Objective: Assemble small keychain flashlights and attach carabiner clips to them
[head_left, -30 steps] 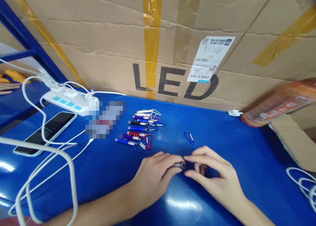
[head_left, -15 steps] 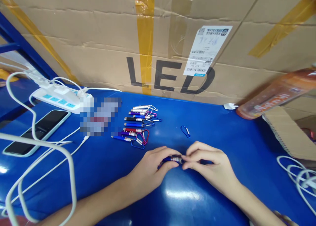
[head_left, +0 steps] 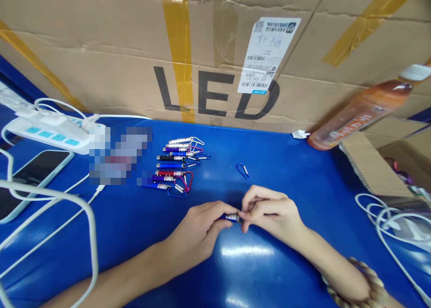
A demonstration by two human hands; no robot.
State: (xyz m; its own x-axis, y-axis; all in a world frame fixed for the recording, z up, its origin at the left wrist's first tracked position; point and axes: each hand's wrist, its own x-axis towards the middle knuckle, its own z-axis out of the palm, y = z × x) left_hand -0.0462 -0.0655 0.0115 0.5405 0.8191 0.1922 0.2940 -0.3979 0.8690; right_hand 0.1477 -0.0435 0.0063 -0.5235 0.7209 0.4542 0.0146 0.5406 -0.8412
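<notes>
A small blue keychain flashlight (head_left: 230, 217) is pinched between both hands just above the blue table (head_left: 296, 173). My left hand (head_left: 201, 229) is closed on its body from the left. The fingers of my right hand (head_left: 269, 211) are pinched on its metal end from the right. A loose blue carabiner clip (head_left: 242, 170) lies a little beyond my right hand. A row of several finished keychain flashlights (head_left: 175, 166) with coloured clips lies to the far left of the hands.
A big cardboard box (head_left: 215, 52) marked LED walls off the back. An orange bottle (head_left: 357, 112) leans at the right, beside an open carton (head_left: 377, 164). White cables (head_left: 387, 218) coil at right. A power strip (head_left: 47, 130), phone (head_left: 30, 175) and thick white cable (head_left: 81, 209) lie left.
The view has swung right and down, so everything sits further left. Both hands stayed closed on the small flashlight, which shows more between the fingers now.
</notes>
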